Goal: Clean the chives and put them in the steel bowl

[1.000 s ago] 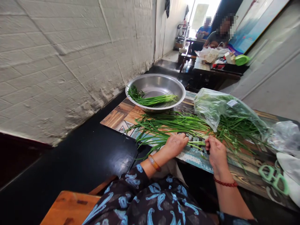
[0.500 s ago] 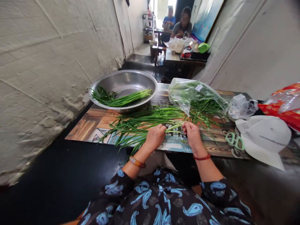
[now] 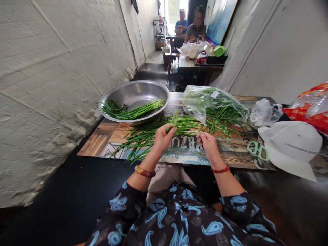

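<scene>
"Begin at the left?"
"Metal basin (image 3: 139, 93), one, on the worktop (image 3: 91, 143); a bundle of green stems (image 3: 135, 113) lying inside; then the loose pile (image 3: 189, 123) of like stems, spread on the worktop beyond the hands."
"Left hand (image 3: 162, 137)?"
"Fingers curled, grasping a few short-showing stems (image 3: 175, 118)."
"Any change?"
"Yes; their ends lay toward the right hand half a second ago; now they point upward, and the hands stand farther apart; I judge this handful is now handled apart from the pile."
"Right hand (image 3: 207, 142)?"
"Fingers pinched together beside the pile's pale ends; whether a scrap sits between them, cannot tell."
"Remainder?"
"Clear bag (image 3: 193, 99) of greens; green-handled scissors (image 3: 263, 153); crumpled plastic bag (image 3: 265, 113); white cap (image 3: 292, 136); red packaging (image 3: 316, 118), far right."
</scene>
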The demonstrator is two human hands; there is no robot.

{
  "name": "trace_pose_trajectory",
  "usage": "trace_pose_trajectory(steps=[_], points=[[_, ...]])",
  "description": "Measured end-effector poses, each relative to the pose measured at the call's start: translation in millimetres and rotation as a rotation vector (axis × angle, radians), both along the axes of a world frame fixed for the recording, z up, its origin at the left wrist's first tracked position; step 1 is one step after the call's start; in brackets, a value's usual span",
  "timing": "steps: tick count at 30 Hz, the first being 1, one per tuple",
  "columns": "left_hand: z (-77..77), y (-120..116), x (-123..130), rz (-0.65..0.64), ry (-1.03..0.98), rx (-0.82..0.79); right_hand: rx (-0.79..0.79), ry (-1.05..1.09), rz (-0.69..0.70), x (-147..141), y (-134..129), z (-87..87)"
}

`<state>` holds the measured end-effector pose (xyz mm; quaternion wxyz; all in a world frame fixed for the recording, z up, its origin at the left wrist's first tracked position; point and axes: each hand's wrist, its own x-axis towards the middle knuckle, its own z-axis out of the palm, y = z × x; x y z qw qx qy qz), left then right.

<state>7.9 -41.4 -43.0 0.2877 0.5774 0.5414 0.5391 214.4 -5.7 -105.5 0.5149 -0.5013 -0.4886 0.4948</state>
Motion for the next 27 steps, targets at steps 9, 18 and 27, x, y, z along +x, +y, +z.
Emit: trace_pose_trajectory(steps=[9, 18, 27], points=[[108.0, 11.2, -8.8, -0.191, -0.719, 0.033, 0.012, -0.001, 0.035, 1.9, -1.3, -3.8], [112.7, 3.8, 23.6, -0.35, -0.588, -0.146, 0.074, 0.127, -0.024, 4.8, 9.3, 20.9], [110.1, 13.0, 47.1, -0.419, -0.549, -0.251, 0.369, 0.277, 0.25, -14.0, 7.1, 141.6]])
